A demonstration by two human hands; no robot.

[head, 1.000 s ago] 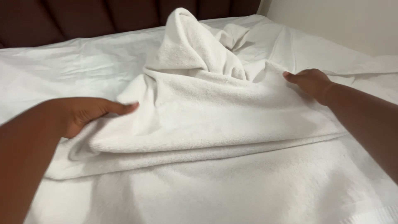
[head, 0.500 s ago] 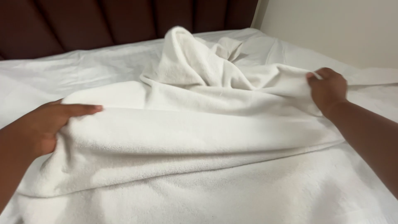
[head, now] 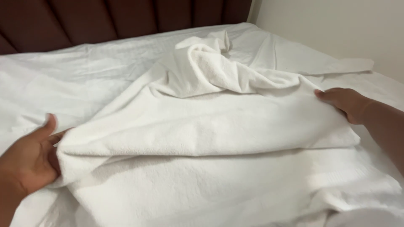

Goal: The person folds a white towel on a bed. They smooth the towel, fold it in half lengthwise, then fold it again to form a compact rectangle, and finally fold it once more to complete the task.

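A large white towel (head: 219, 126) lies spread and partly folded over a bed with a white sheet (head: 71, 80). Its far part is bunched into a raised heap (head: 206, 63). My left hand (head: 29, 157) is at the towel's left edge, fingers tucked under the folded layer and thumb up, gripping it. My right hand (head: 347, 103) rests at the towel's right edge, fingers curled on the fold.
A dark brown padded headboard (head: 105, 21) runs along the far side of the bed. A pale wall (head: 336, 29) stands at the right. A loose strip of white cloth (head: 336, 65) lies near the right bed edge.
Both hands have spread apart, drawing the folded towel layer wider and toward me. The bunched heap has sunk lower.
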